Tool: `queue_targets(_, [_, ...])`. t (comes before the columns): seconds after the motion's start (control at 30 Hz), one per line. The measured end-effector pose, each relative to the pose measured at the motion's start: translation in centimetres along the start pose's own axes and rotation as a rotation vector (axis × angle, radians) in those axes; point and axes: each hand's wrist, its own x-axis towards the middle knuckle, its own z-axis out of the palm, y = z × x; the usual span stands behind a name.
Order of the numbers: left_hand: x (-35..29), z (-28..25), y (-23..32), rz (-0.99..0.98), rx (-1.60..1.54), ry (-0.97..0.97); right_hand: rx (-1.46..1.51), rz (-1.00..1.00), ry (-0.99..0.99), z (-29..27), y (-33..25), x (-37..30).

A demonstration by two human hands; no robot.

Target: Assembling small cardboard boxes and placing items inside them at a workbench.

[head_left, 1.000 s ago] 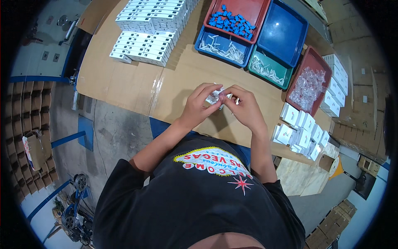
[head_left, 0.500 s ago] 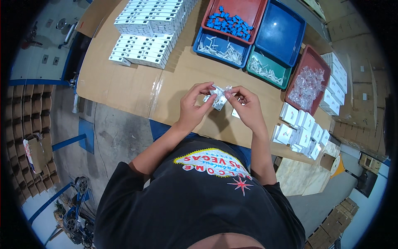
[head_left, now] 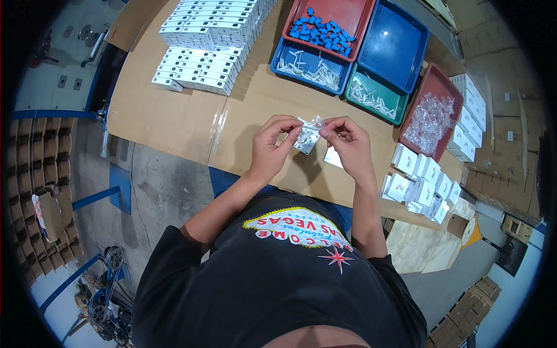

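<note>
Above the near part of the table, my left hand [head_left: 274, 144] pinches one end of a thin white rod [head_left: 310, 127]. My right hand [head_left: 350, 148] is closed at the other end, thumb against fingers, beside a small clear plastic piece [head_left: 317, 121]. Whether that piece is gripped too, I cannot tell. Directly beneath the fingertips is a white plastic housing [head_left: 306, 142] with small dark marks, partly covered by the hands. A second flat white part [head_left: 332, 157] lies by my right hand, which hides some of it.
Stacked white boxlike units [head_left: 200, 68] stand far left. Toward the back are a red tray [head_left: 360, 14] of blue parts, blue [head_left: 278, 68] and green trays [head_left: 350, 93] of white pins, and a blue tray [head_left: 394, 40]. A red tray [head_left: 400, 137] of clear pieces and white packets [head_left: 428, 174] sit right.
My hands have drawn slightly apart, the right one shifting a little right. The thin white rod now shows between their fingertips, and more of the second white part is visible.
</note>
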Motion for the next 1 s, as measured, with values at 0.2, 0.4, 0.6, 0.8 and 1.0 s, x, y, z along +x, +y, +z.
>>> queue_targets(0.2, [0.1,0.1,0.2,-0.066,-0.105,-0.005,-0.077,0.024,-0.091,-1.1,0.3,0.0])
queue_targets(0.4, [0.1,0.0,0.2,-0.108,-0.144,-0.022,-0.149,-0.063,-0.110,-1.1,0.0,-0.1])
queue_targets(0.6, [0.0,0.0,0.2,-0.170,-0.180,-0.016,-0.194,0.069,-0.065,-1.5,-1.3,-0.2])
queue_targets(0.8, [0.0,0.1,0.4,-0.229,-0.228,-0.067,-0.195,-0.046,-0.051,-1.2,-0.7,0.1])
queue_targets(1.0, [0.0,0.1,0.1,-0.246,-0.240,-0.094,-0.222,-0.187,0.028,-0.2,0.1,0.3])
